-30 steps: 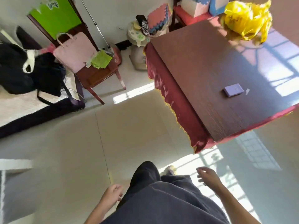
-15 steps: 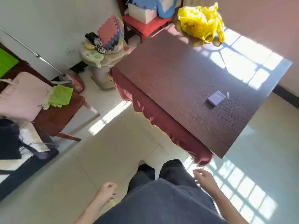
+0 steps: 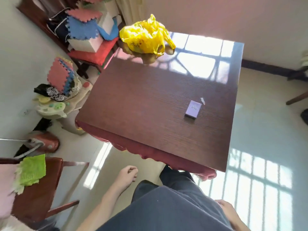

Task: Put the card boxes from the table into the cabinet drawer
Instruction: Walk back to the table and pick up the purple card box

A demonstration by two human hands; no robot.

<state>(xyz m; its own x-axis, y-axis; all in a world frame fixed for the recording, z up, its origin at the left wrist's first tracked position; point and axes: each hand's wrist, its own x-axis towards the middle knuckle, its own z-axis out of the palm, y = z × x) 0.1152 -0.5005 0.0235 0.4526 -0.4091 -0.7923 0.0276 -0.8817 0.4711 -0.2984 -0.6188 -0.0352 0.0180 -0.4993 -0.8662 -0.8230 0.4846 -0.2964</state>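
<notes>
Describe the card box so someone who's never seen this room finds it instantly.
Start at the big dark wooden table. On its right half, nearer the person than the crumpled yellow plastic bag at the far edge, lies the card box. It is the only flat, pale purple rectangle there, a tiny white scrap beside its far corner.

You have stepped up to the table (image 3: 150,105), and it now fills the middle of your view. The card box (image 3: 193,109) lies nearer, straight ahead of you. Your left hand (image 3: 126,175) has swung forward, loosely curled and empty. Your right hand (image 3: 223,205) has dropped back to the lower edge, fingers mostly hidden.
</notes>
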